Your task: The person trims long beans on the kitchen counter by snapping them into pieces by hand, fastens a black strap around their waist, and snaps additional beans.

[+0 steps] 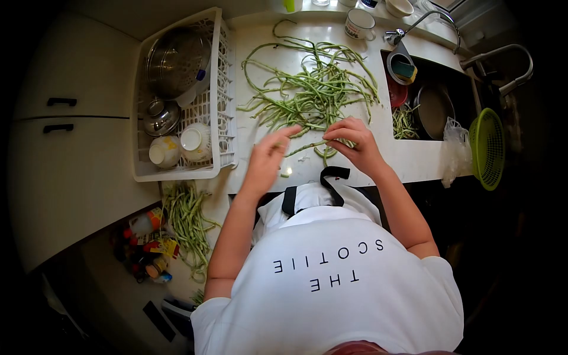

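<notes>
A tangled heap of long green beans (319, 83) lies on the white counter in front of me. My right hand (355, 142) pinches one long bean (306, 146) between thumb and fingertips at the near edge of the heap. That bean's free end points left, towards my other hand. My left hand (271, 155) is blurred by motion, its fingers stretched out, with no bean visible in them. It is just left of the held bean. A small green bit (287, 172) lies on the counter below the hands.
At left stands a white dish rack (219, 118) with bowls and metal pans. The sink (435, 68) at right holds a pan and bean pieces. A green colander (488, 149) and plastic bag (455, 151) are beside it. An enamel mug (360, 25) stands behind. More beans (188, 222) lie lower left.
</notes>
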`<control>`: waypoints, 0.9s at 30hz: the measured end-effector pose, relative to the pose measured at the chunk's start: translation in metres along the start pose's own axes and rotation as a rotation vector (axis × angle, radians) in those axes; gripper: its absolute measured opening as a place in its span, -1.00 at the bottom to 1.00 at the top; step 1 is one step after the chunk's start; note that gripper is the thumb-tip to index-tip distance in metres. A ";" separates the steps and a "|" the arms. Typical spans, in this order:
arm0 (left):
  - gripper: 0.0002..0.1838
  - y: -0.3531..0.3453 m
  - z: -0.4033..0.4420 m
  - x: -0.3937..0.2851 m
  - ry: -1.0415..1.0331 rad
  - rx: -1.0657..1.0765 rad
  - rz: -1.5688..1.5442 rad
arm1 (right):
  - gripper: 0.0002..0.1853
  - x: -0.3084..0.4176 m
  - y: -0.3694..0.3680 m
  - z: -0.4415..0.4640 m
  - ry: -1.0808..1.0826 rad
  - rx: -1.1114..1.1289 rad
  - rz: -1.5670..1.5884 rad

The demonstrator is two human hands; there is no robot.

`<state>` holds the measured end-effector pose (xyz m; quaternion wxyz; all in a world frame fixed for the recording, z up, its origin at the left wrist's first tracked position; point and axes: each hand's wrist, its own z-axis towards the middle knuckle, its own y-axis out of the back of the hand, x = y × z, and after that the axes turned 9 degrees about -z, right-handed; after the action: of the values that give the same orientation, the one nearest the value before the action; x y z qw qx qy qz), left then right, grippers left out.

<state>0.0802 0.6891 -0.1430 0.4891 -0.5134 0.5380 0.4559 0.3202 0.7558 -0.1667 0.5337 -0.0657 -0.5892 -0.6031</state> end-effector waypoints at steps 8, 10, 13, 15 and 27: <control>-0.77 -0.021 -0.002 -0.031 0.061 0.224 0.129 | -0.77 0.027 0.040 0.006 0.032 0.021 0.026; -0.78 -0.023 -0.003 -0.037 0.142 0.200 0.110 | -0.75 0.036 0.042 0.008 0.044 0.076 0.029; -0.79 -0.025 -0.004 -0.039 -0.007 0.223 0.304 | -0.75 0.059 0.031 0.010 -0.022 0.138 0.150; -0.82 -0.024 -0.005 -0.041 -0.023 0.225 0.391 | -0.74 0.060 0.026 0.011 0.111 0.169 -0.086; -0.84 -0.031 -0.002 -0.038 -0.127 0.145 0.475 | -0.91 0.056 0.011 0.010 -0.072 0.230 -0.116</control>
<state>0.1108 0.6897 -0.1051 0.4369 -0.3064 0.6429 0.5494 0.2989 0.7348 -0.1174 0.4805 0.0086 -0.6760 -0.5586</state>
